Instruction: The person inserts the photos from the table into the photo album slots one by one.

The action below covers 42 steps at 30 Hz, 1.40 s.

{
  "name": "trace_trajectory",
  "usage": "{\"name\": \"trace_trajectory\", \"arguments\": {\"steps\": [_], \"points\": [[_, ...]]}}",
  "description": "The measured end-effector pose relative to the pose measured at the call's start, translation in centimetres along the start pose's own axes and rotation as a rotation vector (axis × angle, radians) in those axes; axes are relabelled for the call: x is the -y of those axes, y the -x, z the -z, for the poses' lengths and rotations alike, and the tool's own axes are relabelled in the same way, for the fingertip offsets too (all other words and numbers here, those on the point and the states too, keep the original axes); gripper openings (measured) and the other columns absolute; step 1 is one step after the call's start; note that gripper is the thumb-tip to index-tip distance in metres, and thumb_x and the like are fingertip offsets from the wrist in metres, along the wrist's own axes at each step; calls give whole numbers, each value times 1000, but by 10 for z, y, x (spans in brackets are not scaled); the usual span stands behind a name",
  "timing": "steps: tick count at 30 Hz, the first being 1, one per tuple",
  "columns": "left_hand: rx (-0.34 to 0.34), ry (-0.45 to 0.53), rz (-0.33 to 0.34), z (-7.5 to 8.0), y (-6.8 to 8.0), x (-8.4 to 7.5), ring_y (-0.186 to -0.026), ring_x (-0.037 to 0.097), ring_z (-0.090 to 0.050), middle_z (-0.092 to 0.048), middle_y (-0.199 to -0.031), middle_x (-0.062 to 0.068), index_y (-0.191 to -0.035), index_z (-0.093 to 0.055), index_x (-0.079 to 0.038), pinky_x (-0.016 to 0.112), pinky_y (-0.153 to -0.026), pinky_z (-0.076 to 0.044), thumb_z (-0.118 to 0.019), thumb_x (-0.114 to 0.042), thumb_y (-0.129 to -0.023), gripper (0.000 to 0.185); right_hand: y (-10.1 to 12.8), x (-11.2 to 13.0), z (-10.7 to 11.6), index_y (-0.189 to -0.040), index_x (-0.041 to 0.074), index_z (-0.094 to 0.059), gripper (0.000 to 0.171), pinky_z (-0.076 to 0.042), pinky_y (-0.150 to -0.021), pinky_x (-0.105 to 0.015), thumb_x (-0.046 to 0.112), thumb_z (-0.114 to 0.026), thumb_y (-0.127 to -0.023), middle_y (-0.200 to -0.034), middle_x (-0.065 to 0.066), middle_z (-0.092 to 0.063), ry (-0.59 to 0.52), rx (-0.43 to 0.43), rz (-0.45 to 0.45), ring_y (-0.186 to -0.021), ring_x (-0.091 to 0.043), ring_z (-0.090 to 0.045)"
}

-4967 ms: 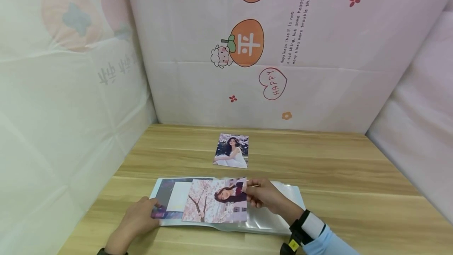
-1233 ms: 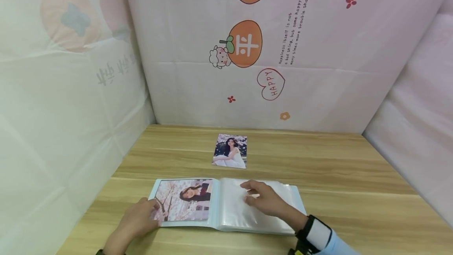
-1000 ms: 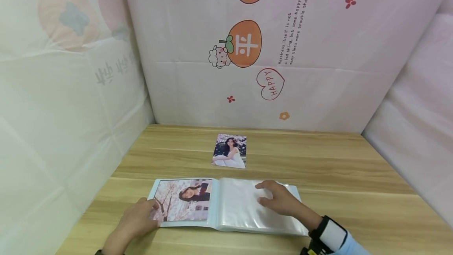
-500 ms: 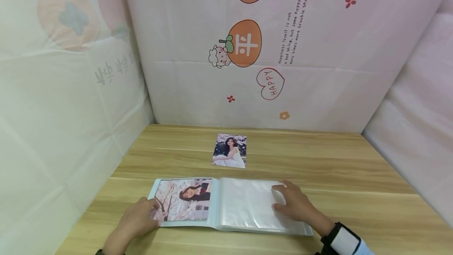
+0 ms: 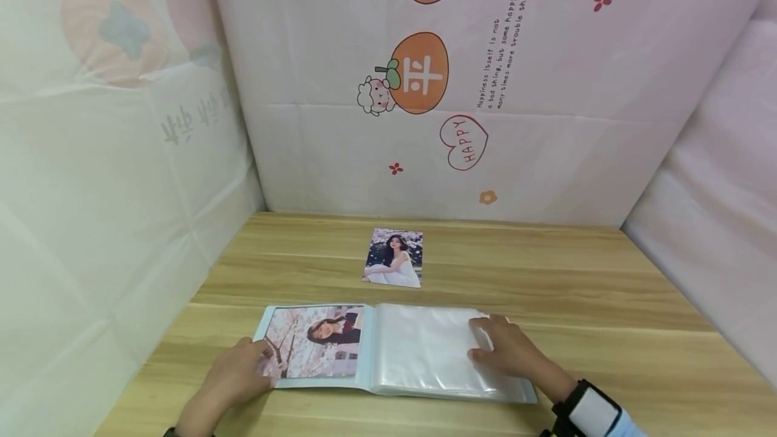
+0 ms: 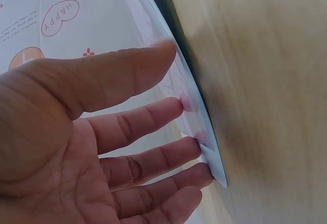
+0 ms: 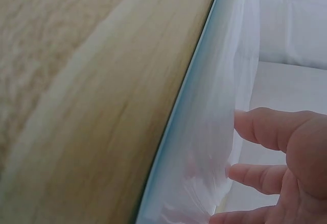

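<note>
A light-blue photo album (image 5: 367, 349) lies spread flat near the table's front. Its left page shows a photo (image 5: 318, 342) of a person under blossoms, turned sideways in the sleeve. My left hand (image 5: 237, 371) rests at the album's left edge; the left wrist view shows straight fingers (image 6: 148, 119) touching the page. On the right half lie clear plastic sleeves (image 5: 425, 349). My right hand (image 5: 511, 348) touches the outer side of these sleeves, thumb and fingers spread apart; in the right wrist view its fingertips (image 7: 244, 123) meet the loose plastic.
Behind the album a second photo (image 5: 394, 258), of a person in a white dress, lies upright on the wooden table (image 5: 516, 268). White printed cloth (image 5: 340, 154) walls the table at the back, with more cloth at left and right.
Five seconds ago my right hand held the blossom photo over the album; now it sits in the left page. The right hand has since moved right to the sleeves' outer side. The left hand stayed.
</note>
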<state>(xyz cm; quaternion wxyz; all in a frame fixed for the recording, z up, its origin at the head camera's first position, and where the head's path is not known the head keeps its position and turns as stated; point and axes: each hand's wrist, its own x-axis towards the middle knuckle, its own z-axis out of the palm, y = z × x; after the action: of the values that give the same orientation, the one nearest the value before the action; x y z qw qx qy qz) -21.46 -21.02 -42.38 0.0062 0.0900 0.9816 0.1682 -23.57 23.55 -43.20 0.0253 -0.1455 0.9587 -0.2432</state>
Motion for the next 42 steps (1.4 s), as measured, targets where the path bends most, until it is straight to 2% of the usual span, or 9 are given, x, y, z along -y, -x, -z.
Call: {"name": "trace_trajectory", "arguments": {"steps": [7, 13, 18, 21, 27, 33, 37, 42], "points": [[22, 23, 7, 1, -2, -4, -70, 21, -51, -53, -82, 5, -91, -64, -8, 40, -61, -45, -77, -17, -61, 34, 2, -2, 0, -120, 0, -56, 54, -43, -81, -57, 24, -75, -76, -115, -25, -52, 10, -13, 7, -100, -47, -50], [42, 65, 82, 11, -10, -17, -71, 21, -51, -57, -81, 7, -86, -64, -6, 41, -60, -45, -74, -16, -70, 21, 1, -1, -1, -120, 1, -56, 53, -43, -81, -59, 24, -75, -75, -116, -26, -51, 14, -13, -1, -100, -50, -49], [16, 54, 129, 23, -20, -34, -74, 26, -53, -57, -87, 12, -95, -64, -3, 43, -59, -46, -72, -20, -73, 29, 1, 0, 0, -120, 1, -56, 53, -42, -80, -59, 24, -75, -75, -115, -27, -51, 22, -15, -2, -99, -51, -49], [-10, 58, 98, 27, -30, -45, -82, 31, -55, -57, -96, 16, -104, -64, -1, 46, -64, -47, -73, -22, -75, 37, 2, -1, 0, -120, 1, -56, 53, -42, -81, -59, 23, -74, -76, -115, -27, -51, 28, -18, -5, -100, -50, -49], [-45, 110, 5, 31, -52, -70, -99, 37, -54, -60, -108, 18, -107, -64, -1, 51, -80, -45, -72, -19, -75, 38, 0, -1, 0, -121, 1, -56, 53, -41, -82, -58, 23, -74, -76, -115, -25, -52, 22, -26, 6, -101, -48, -49], [-28, 177, -15, 25, -78, -93, -98, 34, -56, -60, -111, 18, -110, -62, -1, 48, -79, -46, -72, -19, -76, 40, -1, -2, -1, -120, 1, -56, 54, -41, -82, -59, 24, -75, -75, -113, -23, -53, 9, -18, 9, -101, -48, -49], [-30, 223, -23, 17, -94, -106, -100, 34, -55, -59, -114, 18, -113, -61, -1, 48, -84, -44, -72, -19, -76, 43, -2, -2, -4, -121, 1, -55, 53, -39, -84, -61, 21, -74, -76, -115, -24, -52, -5, -11, -1, -104, -49, -47], [0, 301, -23, 4, -121, -116, -88, 28, -56, -58, -114, 19, -114, -59, 2, 45, -82, -46, -69, -15, -76, 43, -1, 1, -2, -121, 1, -55, 53, -38, -85, -61, 21, -74, -76, -117, -24, -52, -13, -8, -22, -106, -49, -46]]}}
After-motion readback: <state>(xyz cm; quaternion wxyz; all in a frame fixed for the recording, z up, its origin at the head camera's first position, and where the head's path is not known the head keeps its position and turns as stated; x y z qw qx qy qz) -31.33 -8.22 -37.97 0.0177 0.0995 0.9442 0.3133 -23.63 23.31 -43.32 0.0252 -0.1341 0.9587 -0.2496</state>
